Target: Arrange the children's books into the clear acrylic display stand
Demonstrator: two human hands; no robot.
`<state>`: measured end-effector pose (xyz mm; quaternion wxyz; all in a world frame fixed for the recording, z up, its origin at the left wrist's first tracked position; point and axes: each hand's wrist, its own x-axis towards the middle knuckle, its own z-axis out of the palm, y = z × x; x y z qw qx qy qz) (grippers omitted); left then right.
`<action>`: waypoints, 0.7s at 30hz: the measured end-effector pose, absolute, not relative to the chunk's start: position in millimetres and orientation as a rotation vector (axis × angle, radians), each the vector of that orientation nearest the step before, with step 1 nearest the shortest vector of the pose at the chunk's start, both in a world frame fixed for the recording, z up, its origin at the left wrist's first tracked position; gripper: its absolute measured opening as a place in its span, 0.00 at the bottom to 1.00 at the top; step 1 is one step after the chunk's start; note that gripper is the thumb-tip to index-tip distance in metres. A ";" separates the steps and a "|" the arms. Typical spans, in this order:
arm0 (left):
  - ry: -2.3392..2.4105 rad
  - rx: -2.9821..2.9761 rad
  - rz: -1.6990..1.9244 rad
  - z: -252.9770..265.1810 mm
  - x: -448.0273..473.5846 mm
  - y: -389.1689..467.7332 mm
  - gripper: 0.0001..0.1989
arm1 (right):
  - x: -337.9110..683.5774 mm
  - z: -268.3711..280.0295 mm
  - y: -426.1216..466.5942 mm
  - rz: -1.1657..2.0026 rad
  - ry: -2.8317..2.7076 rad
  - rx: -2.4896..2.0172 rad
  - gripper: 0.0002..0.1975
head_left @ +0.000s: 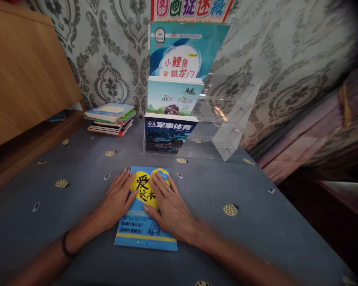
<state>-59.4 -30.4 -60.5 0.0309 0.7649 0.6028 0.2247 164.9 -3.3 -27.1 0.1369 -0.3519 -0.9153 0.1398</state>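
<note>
Before wallpaper (111, 67), faces four racked books (174, 95) and one stack (109, 113), spreading left hand (117, 195) and right hand (168, 202) flat on one blue book (140, 226).

nearest book (141, 217): smooth paper | rack (223, 137): glossy clear plastic | spread (201, 198): matt cloth | cabinet (26, 71): smooth wood

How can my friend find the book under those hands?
On the blue-gray cloth, find the clear rack. In front lies a blue book with a yellow patch. Unlike the stack or racked books, it's under the left hand and right hand.
</note>
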 end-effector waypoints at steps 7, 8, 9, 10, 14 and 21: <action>1.849 2.383 0.684 -59.4 -62.7 -26.6 0.27 | 164.1 -30.5 -1.5 0.373 -2.586 -0.993 0.34; 1.842 2.383 0.680 -57.9 -63.8 -25.8 0.28 | 164.2 -31.6 -1.4 0.365 -2.577 -0.987 0.34; 1.832 2.383 0.666 -55.9 -64.9 -25.0 0.28 | 164.1 -32.8 -1.3 0.360 -2.570 -0.983 0.34; 1.823 2.379 0.644 -53.4 -65.7 -24.4 0.28 | 164.0 -33.9 -1.0 0.359 -2.564 -0.981 0.34; 1.817 2.359 0.533 -41.5 -67.2 -23.5 0.30 | 162.1 -38.1 1.4 0.391 -2.526 -0.995 0.34; 1.833 2.365 0.520 -35.4 -67.0 -24.2 0.28 | 170.1 -45.0 -6.1 0.460 -2.420 -1.027 0.32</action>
